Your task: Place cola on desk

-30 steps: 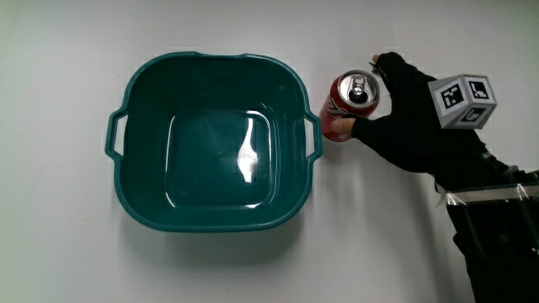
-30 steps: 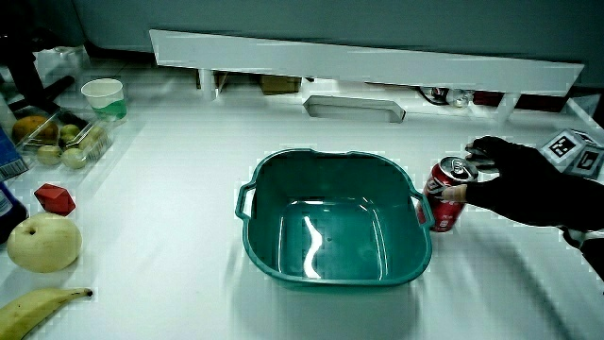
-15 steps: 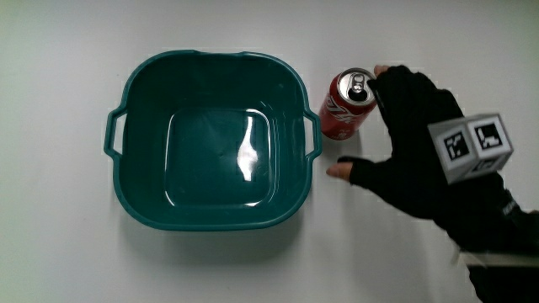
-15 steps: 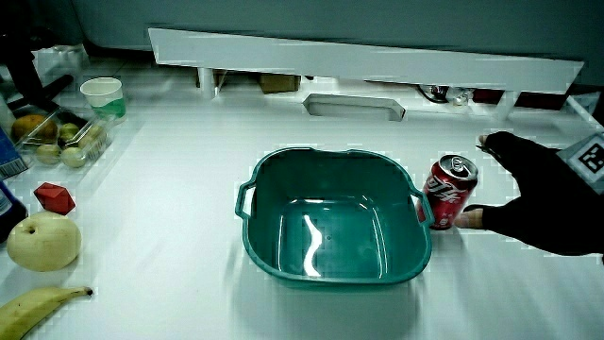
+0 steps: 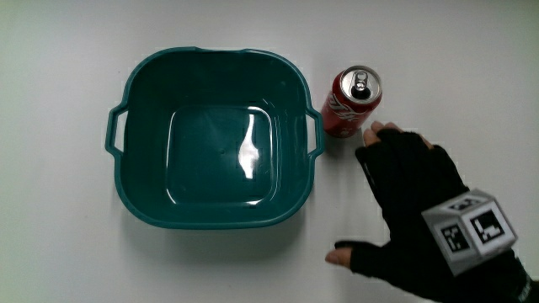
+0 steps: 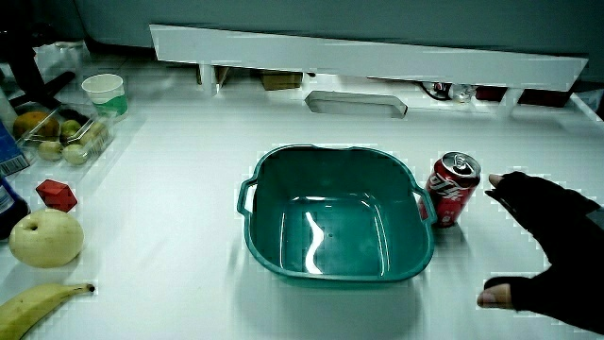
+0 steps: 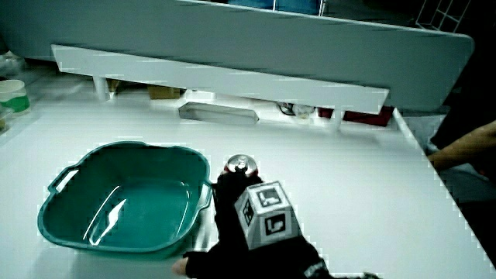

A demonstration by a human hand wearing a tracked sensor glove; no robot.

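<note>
A red cola can (image 5: 354, 102) stands upright on the white table, close beside the handle of a teal basin (image 5: 210, 139). The can also shows in both side views (image 6: 453, 188) (image 7: 241, 164); in the latter the hand hides most of it. The gloved hand (image 5: 413, 202) lies nearer to the person than the can, apart from it. Its fingers (image 5: 383, 143) are spread and hold nothing, and the thumb (image 5: 354, 255) sticks out toward the basin. The patterned cube (image 5: 469, 230) sits on its back.
The teal basin (image 6: 335, 222) is empty. At the table's edge a side view shows an apple (image 6: 44, 237), a banana (image 6: 42, 302), a red block (image 6: 57, 195), a tray of fruit (image 6: 61, 137) and a cup (image 6: 104, 93). A low partition (image 6: 368, 66) closes the table.
The hand let go of the can, opened its fingers and drew back toward the person. The can stays upright beside the basin.
</note>
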